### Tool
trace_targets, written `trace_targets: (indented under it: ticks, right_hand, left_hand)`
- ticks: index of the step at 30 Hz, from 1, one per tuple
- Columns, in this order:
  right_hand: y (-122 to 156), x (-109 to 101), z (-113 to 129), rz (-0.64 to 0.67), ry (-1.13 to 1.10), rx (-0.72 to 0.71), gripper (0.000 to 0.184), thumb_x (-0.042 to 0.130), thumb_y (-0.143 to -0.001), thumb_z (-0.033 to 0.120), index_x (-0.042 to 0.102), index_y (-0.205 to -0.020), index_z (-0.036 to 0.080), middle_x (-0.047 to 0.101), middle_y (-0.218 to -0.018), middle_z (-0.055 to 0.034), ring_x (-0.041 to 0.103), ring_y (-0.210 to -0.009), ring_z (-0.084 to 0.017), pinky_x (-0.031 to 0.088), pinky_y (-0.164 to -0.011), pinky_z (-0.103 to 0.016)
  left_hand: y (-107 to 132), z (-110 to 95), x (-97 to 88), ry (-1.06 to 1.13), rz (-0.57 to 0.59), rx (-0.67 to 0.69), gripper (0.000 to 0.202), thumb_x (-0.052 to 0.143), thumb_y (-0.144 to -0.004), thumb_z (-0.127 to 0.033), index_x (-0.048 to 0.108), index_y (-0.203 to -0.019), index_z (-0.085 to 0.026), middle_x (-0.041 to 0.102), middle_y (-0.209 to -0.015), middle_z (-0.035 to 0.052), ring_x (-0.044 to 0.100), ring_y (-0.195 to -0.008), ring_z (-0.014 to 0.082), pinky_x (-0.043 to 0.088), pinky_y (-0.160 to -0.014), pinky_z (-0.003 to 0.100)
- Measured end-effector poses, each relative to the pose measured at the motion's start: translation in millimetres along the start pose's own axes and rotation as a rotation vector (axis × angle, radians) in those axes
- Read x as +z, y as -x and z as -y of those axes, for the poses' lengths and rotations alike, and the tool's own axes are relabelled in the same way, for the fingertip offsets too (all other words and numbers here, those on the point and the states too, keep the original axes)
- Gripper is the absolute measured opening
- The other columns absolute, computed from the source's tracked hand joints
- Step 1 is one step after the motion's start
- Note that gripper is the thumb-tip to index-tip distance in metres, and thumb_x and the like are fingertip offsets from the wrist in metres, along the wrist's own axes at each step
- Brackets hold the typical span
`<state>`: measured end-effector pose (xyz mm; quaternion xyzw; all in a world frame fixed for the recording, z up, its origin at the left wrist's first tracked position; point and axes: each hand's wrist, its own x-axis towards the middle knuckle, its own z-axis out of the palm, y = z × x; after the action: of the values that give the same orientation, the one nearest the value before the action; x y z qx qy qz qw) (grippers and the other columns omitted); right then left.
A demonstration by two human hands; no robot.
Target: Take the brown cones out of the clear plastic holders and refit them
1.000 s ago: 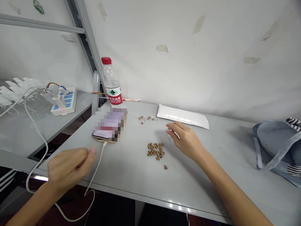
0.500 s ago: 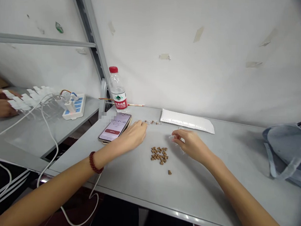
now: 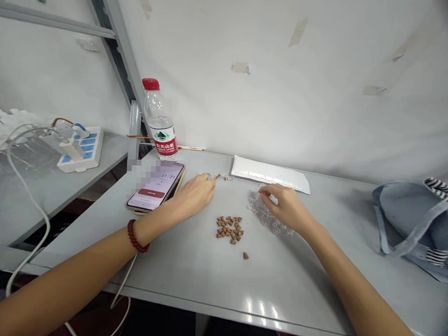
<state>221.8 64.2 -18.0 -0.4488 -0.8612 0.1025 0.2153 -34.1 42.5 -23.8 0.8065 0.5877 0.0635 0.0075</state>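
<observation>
My left hand (image 3: 194, 195) reaches to the back of the grey table beside the phone, its fingers curled down and pressed together. Right by its fingertips lie small clear pieces with brown bits inside (image 3: 226, 177); whatever the fingers hold is hidden. Over a heap of clear plastic pieces (image 3: 264, 216), my right hand (image 3: 283, 205) has thumb and fingers pinched together. I cannot make out what is in that pinch. Between the hands sits a cluster of small brown chunks (image 3: 229, 230), and one single brown chunk (image 3: 246, 256) lies nearer to me.
A phone (image 3: 157, 185) showing a running timer lies left of my left hand. Behind it stands a water bottle (image 3: 165, 136). A white padded packet (image 3: 270, 173) rests by the wall, a blue bag (image 3: 402, 213) on the right. A power strip (image 3: 83, 151) and cables are at left.
The camera has turned, shifting the scene left and slightly up. My right hand sits over the clear heap, which shows more now. The other person's hand at far left is out of view.
</observation>
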Motion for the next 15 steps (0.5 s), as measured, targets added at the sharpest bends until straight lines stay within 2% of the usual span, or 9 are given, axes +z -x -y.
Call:
trace_targets:
  ticks: [4, 8, 10, 15]
  right_hand:
    - [-1.1, 0.2, -3.2, 0.008, -0.049, 0.055, 0.022, 0.045, -0.085, 0.020, 0.067, -0.085, 0.018, 0.068, -0.083, -0.0061, 0.060, -0.074, -0.019, 0.046, -0.062, -0.030]
    - [-2.0, 0.5, -8.0, 0.037, -0.038, 0.064, 0.024, 0.044, -0.085, 0.019, 0.068, -0.085, 0.019, 0.070, -0.087, -0.0061, 0.060, -0.082, -0.021, 0.045, -0.064, -0.031]
    - [-2.0, -0.3, -8.8, 0.057, -0.033, 0.069, 0.025, 0.043, -0.085, 0.018, 0.069, -0.085, 0.019, 0.069, -0.089, -0.0062, 0.060, -0.087, -0.022, 0.045, -0.067, -0.032]
    - [-0.9, -4.6, -5.2, 0.051, -0.067, 0.095, 0.027, 0.041, -0.087, 0.017, 0.068, -0.090, 0.019, 0.067, -0.094, -0.0069, 0.059, -0.088, -0.021, 0.045, -0.070, -0.033]
  left_hand:
    - [2.7, 0.9, 0.5, 0.022, -0.024, -0.006, 0.023, 0.039, -0.091, -0.019, 0.062, -0.091, -0.014, 0.060, -0.088, 0.0105, 0.059, -0.087, 0.0243, 0.046, -0.078, 0.036]
    - [4.7, 1.4, 2.8, -0.043, -0.094, -0.077, 0.025, 0.042, -0.090, -0.022, 0.061, -0.106, -0.015, 0.055, -0.098, 0.0122, 0.055, -0.093, 0.0263, 0.045, -0.083, 0.039]
    - [5.2, 0.7, 5.6, -0.069, -0.093, -0.082, 0.027, 0.041, -0.091, -0.022, 0.061, -0.109, -0.015, 0.054, -0.098, 0.0123, 0.053, -0.093, 0.0267, 0.044, -0.083, 0.040]
    - [8.5, -4.1, 10.6, -0.088, -0.089, -0.017, 0.028, 0.037, -0.092, -0.019, 0.063, -0.096, -0.012, 0.055, -0.095, 0.0135, 0.051, -0.094, 0.0277, 0.044, -0.081, 0.040]
